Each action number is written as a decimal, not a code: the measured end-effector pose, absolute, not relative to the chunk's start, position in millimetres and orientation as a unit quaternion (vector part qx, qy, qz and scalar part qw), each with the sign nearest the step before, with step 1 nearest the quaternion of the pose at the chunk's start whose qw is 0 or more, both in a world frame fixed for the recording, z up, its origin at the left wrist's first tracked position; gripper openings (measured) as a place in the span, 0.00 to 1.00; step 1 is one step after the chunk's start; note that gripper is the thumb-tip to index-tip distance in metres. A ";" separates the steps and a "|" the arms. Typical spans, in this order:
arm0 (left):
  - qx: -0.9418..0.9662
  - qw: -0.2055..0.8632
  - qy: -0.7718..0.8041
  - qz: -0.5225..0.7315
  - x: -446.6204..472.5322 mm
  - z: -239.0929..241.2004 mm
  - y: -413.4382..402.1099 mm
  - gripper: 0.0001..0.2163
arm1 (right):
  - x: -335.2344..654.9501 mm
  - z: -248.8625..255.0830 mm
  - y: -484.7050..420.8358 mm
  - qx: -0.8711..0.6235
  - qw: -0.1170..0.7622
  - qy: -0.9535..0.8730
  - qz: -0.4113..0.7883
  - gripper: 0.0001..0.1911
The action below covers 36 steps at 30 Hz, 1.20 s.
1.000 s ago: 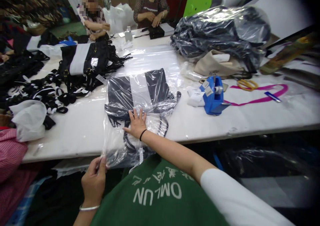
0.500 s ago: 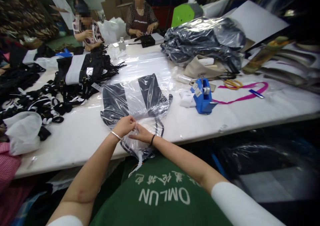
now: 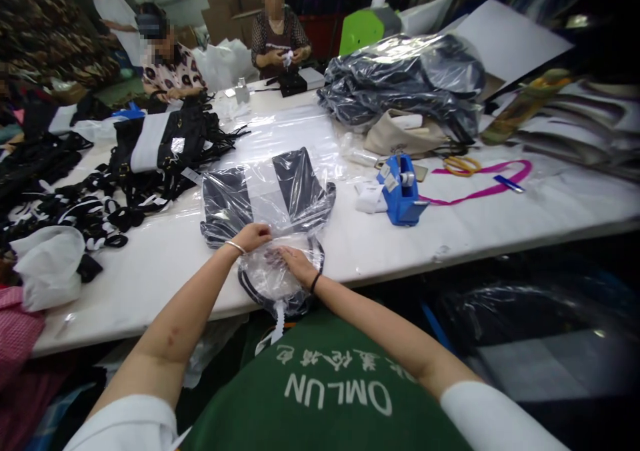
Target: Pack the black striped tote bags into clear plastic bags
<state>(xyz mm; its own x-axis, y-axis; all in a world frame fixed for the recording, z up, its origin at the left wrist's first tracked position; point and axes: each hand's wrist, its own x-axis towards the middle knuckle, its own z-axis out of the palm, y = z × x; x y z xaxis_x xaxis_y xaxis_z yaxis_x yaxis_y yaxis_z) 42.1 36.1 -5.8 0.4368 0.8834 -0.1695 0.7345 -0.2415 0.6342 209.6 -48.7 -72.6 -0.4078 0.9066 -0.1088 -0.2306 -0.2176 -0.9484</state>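
Observation:
A black bag with a pale band across its middle (image 3: 263,194) lies on the table inside a clear plastic bag (image 3: 280,281). My left hand (image 3: 256,236) is closed at the lower edge of the black bag, its fingertips pinching the plastic. To its right, my right hand (image 3: 297,264) lies on the wrinkled plastic with the fingers stretched out. Under the near part of the plastic, a dark strap curves toward the table edge. A white strip (image 3: 280,321) hangs from there against my green apron (image 3: 320,384).
A blue tape dispenser (image 3: 403,194), yellow-handled scissors (image 3: 461,166) and a pink strap (image 3: 505,174) lie to the right. Behind them are plastic-wrapped dark bags (image 3: 400,81). Black bags (image 3: 165,144) and straps (image 3: 75,204) heap on the left. Co-workers (image 3: 280,38) work across the table.
My hands have moved apart slightly. The right hand has gone from fingers near the left hand to lying flat on the plastic. A co-worker across the table has lifted something white.

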 end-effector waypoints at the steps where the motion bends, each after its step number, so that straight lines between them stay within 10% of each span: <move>1: 0.778 0.344 0.514 0.112 34.3 -6.9 30.4 0.12 | 209.3 -70.9 -46.8 -0.376 0.408 -0.434 0.710 0.23; 10: 0.705 0.400 0.547 0.210 27.5 -20.7 6.3 0.21 | 187.6 -49.9 -19.3 -0.437 0.394 -0.282 0.758 0.17; 23: 0.645 0.338 0.642 0.239 39.7 -33.4 20.6 0.20 | 263.1 -39.4 -110.2 -0.501 0.136 -0.653 0.551 0.09; 30: 0.645 0.318 0.659 0.219 46.2 -32.7 21.0 0.18 | 240.3 -9.7 -50.2 -0.436 0.282 -0.617 0.591 0.15; 36: 0.634 0.292 0.685 0.210 49.4 -39.3 18.4 0.18 | 254.7 -35.9 -5.1 -0.495 0.441 -0.632 0.401 0.22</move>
